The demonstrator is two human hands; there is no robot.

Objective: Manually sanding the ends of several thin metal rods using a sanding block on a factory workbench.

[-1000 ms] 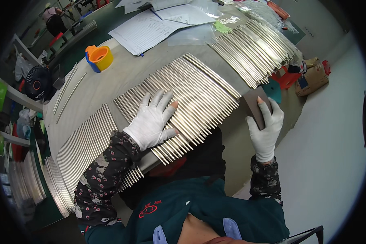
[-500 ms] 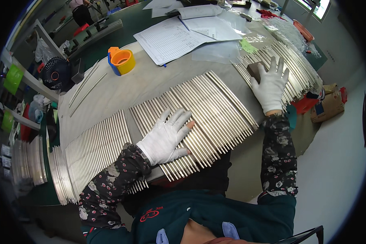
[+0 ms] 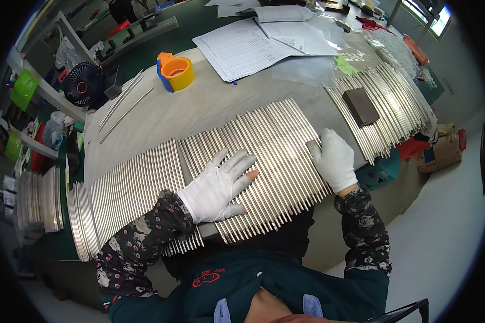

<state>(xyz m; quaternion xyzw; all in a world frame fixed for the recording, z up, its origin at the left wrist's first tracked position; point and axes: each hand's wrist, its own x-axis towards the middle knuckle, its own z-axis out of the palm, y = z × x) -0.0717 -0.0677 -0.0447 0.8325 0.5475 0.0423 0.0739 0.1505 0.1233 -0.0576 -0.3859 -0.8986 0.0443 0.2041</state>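
Observation:
Slim silver metal rods (image 3: 275, 140) lie side by side in a wide row on the grey work surface. My left hand (image 3: 218, 188), in a white glove with a bare fingertip showing, rests flat across this row with fingers spread. At the row's right edge is my gloved right hand (image 3: 335, 161). Its fingers are curled and its thumb lies over the outermost rods; the fingertips are partly hidden. A dark brown block (image 3: 361, 106) sits on another group of rods (image 3: 393, 107) farther right, with no hand touching it. More rods (image 3: 137, 188) lie left of my left hand.
An orange, yellow and blue tape dispenser (image 3: 175, 72) stands behind the rods. Paper sheets (image 3: 248, 48) and plastic film (image 3: 302, 70) lie at the back. Few loose rods (image 3: 125, 114) are near a small black fan (image 3: 82, 84). A teal stool (image 3: 380, 172) is below the right edge.
My right hand has left the dark block and moved left and nearer to the middle row's right edge, its fingers curling. The left hand stays flat on the rods.

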